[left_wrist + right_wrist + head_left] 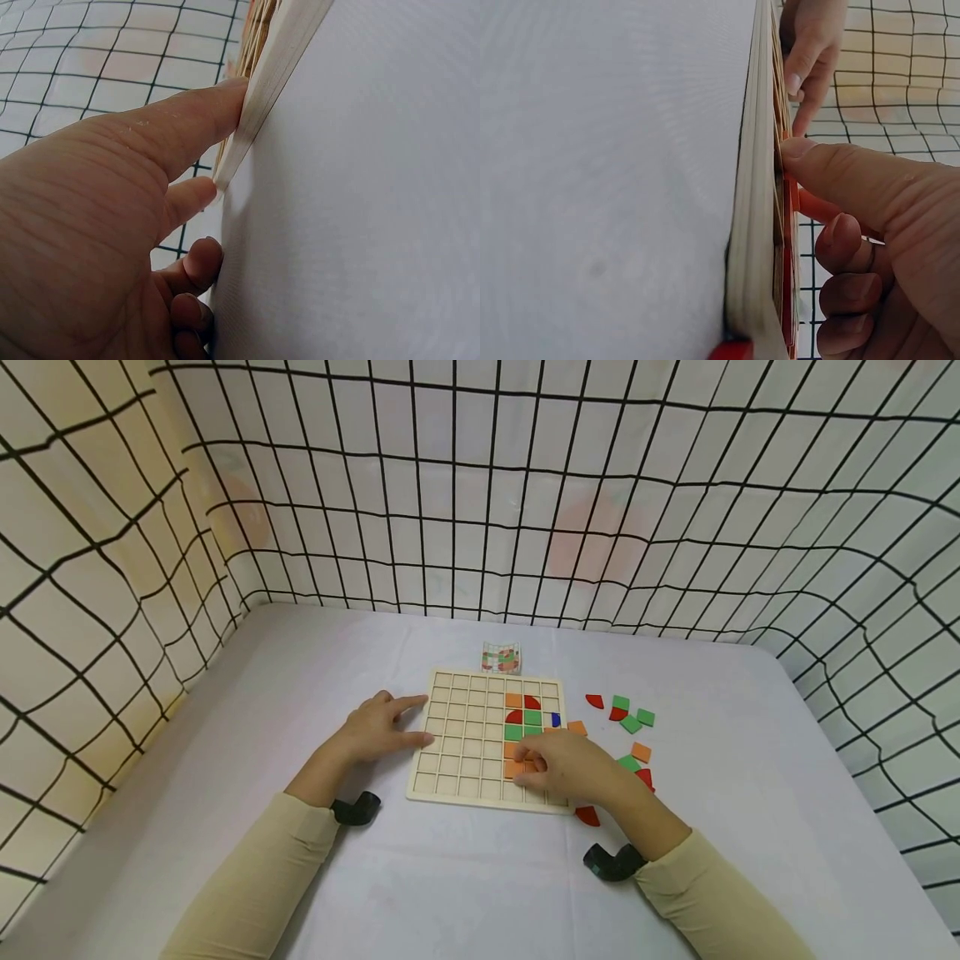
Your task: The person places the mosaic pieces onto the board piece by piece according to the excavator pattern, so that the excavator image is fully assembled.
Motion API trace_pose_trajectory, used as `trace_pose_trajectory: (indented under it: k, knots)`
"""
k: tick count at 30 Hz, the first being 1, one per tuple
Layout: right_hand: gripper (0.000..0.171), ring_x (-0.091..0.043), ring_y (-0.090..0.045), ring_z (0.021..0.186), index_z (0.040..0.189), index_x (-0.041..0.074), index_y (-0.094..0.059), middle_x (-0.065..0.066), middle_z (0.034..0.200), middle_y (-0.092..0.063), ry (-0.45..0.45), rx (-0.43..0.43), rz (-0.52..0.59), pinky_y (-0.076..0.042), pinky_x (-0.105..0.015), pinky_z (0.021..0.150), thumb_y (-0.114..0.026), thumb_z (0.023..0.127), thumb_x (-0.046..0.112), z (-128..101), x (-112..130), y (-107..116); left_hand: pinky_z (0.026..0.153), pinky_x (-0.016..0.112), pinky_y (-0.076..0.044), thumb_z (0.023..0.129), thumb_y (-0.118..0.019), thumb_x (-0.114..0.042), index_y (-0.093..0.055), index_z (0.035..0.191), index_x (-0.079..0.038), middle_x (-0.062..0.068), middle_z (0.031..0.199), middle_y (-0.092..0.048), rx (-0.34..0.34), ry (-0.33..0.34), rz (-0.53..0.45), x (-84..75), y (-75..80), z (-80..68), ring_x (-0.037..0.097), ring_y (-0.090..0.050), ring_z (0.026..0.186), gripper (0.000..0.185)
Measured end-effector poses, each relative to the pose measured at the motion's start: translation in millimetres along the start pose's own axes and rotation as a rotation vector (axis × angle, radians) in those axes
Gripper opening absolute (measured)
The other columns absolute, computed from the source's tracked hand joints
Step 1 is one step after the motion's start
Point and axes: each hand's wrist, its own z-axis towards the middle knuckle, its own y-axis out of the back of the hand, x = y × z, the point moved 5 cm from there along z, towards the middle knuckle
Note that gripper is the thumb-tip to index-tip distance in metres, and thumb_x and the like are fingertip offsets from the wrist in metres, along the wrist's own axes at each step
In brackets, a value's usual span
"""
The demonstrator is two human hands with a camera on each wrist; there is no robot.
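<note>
The wooden grid board (468, 739) lies mid-table. The left hand (378, 729) steadies its left edge, fingers straight and slightly apart. The right hand (564, 766) presses an orange tile (516, 767) into the board's near right cells, fingers together.

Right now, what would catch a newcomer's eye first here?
The wooden grid board mid-table, partly filled with orange, green and red tiles. The right hand presses an orange tile into it while the left hand steadies its left edge. Loose tiles lie scattered to its right.
</note>
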Motion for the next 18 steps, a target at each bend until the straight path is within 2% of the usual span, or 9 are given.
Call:
trace_pose_trajectory:
  k: [12,18]
  knots:
    - [0.022,-0.01,-0.054,0.071,0.106,0.025,-0.07,0.008,0.07,-0.056,0.001,0.004,0.003,-0.044,-0.028,0.063,-0.079,0.09,0.038,0.4,-1.1,0.4,0.071,0.033,-0.033,0.086,-0.074,-0.055,-0.048,0.154,-0.026,0.011,0.107,-0.053,-0.001,0.0,0.009,0.0,0.2,-0.5,0.024,-0.046,0.09,0.078]
    - [0.021,-0.012,-0.051,0.065,0.105,0.027,-0.072,0.005,0.069,-0.054,-0.038,-0.011,0.031,-0.04,-0.027,0.058,-0.078,0.09,0.04,2.0,-14.3,8.4,0.071,0.033,-0.033,0.087,-0.074,-0.055,-0.048,0.154,-0.026,0.011,0.108,-0.053,0.0,0.0,0.011,-0.2,0.0,-0.3,0.024,-0.045,0.09,0.078]
